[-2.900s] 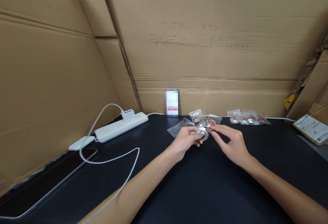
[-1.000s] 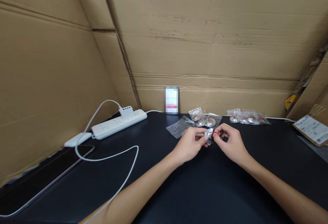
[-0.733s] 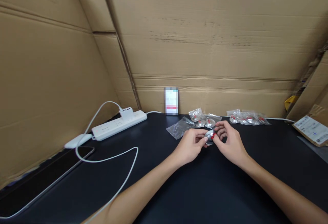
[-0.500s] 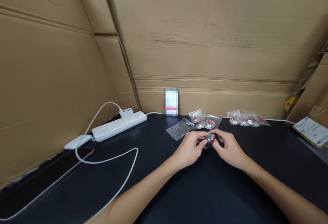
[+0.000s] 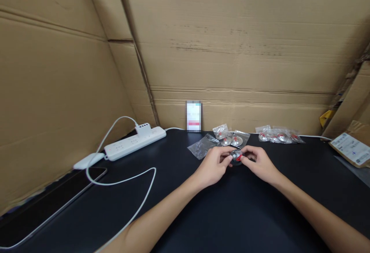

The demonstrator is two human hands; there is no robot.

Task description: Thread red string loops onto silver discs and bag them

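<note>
Between my two hands is a small round shiny silver-grey disc (image 5: 236, 162) with a red piece on its face; its kind is not clear. My left hand (image 5: 214, 166) grips its left edge between thumb and fingers. On the other side, the thumb and bent fingers of my right hand (image 5: 259, 166) are closed at the red piece and the disc's right edge. Just beyond my hands lie similar silver discs (image 5: 226, 141) with red parts in clear bags. An opened-out clear plastic bag (image 5: 200, 147) lies left of them.
More bagged discs (image 5: 280, 136) lie at the back right. A lit phone (image 5: 193, 116) leans on the cardboard wall (image 5: 231, 64). To the left are a white power strip (image 5: 135, 143), a loose white cable (image 5: 124, 179) and a dark tablet-like slab (image 5: 52, 206). A labelled parcel (image 5: 351, 149) sits far right.
My right hand has shifted slightly, its fingers now drawn more to the disc's right edge, so more of the disc shows. My left hand keeps its grip on it.
</note>
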